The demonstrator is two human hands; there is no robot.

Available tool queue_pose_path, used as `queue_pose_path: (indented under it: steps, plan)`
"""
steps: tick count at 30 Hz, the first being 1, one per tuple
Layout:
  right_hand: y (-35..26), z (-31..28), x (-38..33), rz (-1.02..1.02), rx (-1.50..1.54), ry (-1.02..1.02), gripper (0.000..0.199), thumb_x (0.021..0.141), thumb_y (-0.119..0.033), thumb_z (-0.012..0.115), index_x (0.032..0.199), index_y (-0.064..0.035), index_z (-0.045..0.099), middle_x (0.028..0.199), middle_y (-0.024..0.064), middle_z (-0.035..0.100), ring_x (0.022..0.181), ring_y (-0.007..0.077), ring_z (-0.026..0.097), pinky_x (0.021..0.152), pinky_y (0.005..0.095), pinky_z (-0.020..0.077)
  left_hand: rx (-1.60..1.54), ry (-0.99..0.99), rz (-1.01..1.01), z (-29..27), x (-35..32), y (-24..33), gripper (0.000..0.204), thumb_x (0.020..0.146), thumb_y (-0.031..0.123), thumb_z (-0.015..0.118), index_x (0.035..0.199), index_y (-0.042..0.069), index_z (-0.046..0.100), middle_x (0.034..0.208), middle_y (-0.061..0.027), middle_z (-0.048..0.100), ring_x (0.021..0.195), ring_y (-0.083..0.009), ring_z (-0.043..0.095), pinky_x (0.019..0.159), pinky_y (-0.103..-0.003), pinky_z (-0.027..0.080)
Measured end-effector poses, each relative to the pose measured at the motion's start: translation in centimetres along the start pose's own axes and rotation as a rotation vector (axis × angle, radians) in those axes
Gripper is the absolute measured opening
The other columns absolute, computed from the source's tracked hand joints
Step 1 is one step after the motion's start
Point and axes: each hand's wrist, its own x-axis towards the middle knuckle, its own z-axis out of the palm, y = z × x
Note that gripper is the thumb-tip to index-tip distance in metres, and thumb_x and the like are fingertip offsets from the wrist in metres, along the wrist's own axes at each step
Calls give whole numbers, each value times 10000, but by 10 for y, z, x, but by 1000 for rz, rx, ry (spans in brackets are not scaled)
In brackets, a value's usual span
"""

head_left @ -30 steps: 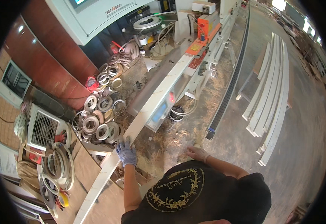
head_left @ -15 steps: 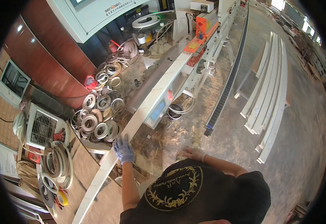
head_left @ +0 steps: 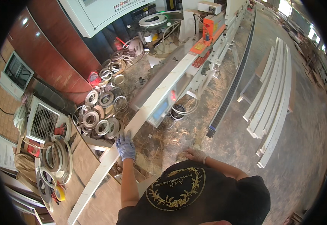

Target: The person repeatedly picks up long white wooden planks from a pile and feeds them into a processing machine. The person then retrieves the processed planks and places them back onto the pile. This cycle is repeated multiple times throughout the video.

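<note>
A long, narrow white board (head_left: 92,187) slopes from the lower left, over a plywood-topped table (head_left: 64,187), up to the machine with orange guards (head_left: 208,28). My left hand (head_left: 125,146), in a pale blue-grey glove, lies on the board near the table's far edge, fingers extended across its top. My right hand (head_left: 195,154), in a thin whitish glove, is low in front of my black shirt, apart from the board. Its fingers are loosely stretched and seem to hold nothing; what lies under them is hard to make out.
Coils of edge-banding tape (head_left: 99,116) are heaped left of the machine. More rolls (head_left: 54,157) and yellow tape (head_left: 60,192) lie on the table. A black roller track (head_left: 233,80) runs along the right, beside a stack of long white strips (head_left: 270,108). A white heater-like box (head_left: 43,122) stands left.
The board has slid slightly toward the machine, and its near end now shows at the lower left. My left hand stays on it. The whole view has shifted a little.
</note>
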Motion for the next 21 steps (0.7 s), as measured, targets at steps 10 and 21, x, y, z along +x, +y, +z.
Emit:
queue_pose_path:
  steps: [10,21]
  plan:
    - [-12,-1,-3,-6,-23,-7,438,927,-454,473,1110,-76,598,1073,195,640,1020,369,604,872,440,458,-38,76,10,6,-3,-4,512,844,224,551,1353,227,493,1349,-174,455,1285,-371,379,1129,-501,216]
    - [-3,2,-1,48,-64,-84,559,915,-506,434,1255,-81,561,1200,216,602,1121,377,568,972,432,424,-51,37,-18,3,-2,-3,524,824,187,574,1344,221,511,1351,-202,469,1308,-373,376,1129,-503,219]
